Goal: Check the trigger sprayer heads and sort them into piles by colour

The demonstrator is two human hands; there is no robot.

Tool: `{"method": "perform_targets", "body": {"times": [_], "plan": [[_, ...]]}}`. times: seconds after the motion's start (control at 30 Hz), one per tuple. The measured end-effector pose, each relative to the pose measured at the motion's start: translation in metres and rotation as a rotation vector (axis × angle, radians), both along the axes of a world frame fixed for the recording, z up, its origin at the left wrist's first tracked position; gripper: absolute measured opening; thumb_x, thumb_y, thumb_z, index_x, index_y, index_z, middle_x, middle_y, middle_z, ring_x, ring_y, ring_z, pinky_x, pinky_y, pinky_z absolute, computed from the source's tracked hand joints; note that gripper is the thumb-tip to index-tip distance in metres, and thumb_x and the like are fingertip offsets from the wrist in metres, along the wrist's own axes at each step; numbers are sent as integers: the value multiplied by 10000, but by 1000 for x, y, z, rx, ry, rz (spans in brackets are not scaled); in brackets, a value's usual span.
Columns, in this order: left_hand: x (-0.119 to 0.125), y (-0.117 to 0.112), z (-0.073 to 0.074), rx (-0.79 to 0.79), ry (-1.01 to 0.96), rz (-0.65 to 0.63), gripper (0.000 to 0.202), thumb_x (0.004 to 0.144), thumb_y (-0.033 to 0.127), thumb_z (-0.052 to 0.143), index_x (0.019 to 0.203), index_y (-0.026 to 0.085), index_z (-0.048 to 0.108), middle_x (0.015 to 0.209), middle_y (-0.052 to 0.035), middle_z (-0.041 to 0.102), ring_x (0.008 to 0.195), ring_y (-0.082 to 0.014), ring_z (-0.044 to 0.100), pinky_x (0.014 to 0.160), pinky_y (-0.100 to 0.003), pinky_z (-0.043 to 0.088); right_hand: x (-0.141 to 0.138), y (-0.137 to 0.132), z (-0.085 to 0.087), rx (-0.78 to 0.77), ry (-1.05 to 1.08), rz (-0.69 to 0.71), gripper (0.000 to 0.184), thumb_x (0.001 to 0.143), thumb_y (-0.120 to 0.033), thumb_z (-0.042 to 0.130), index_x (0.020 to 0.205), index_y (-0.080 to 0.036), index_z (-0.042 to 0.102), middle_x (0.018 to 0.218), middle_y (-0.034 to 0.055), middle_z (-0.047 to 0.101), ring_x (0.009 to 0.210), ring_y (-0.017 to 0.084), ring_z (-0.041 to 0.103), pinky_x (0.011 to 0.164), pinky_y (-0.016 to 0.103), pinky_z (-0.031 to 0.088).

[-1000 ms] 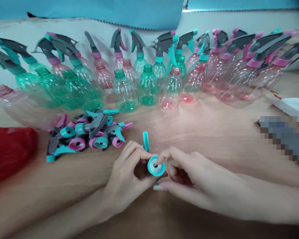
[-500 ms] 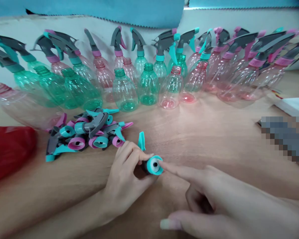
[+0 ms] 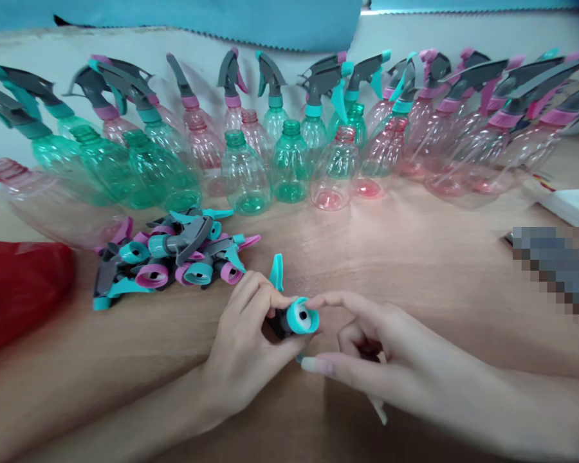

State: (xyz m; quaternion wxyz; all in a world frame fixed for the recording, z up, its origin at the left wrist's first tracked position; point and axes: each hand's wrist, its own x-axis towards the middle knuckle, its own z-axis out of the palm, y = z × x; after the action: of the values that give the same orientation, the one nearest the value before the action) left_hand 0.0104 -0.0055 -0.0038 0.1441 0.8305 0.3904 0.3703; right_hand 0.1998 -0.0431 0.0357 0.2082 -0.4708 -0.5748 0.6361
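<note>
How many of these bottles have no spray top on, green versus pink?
Green bottles without a top: 4
Pink bottles without a top: 5
Total: 9, as far as the crowded rows let me tell.

Bright, even light; stretched, blurred edges

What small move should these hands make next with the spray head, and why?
Probably pinch the spray head by its collar with the right hand: the left hand holds it, collar facing out, and the right forefinger touches the rim, thumb below.
</note>
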Motion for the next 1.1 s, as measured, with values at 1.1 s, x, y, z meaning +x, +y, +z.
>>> {"method": "perform_targets", "body": {"times": [1.1], "plan": [[-2, -2, 2, 97, 113, -253, 235, 843, 242, 610, 665, 171, 473, 646, 17, 430, 636, -139, 401, 573, -290, 310, -3, 10, -4, 711, -264, 89, 254, 680, -3, 530, 693, -198, 369, 735, -51, 457, 660, 83, 419, 573, 210, 331]]}}
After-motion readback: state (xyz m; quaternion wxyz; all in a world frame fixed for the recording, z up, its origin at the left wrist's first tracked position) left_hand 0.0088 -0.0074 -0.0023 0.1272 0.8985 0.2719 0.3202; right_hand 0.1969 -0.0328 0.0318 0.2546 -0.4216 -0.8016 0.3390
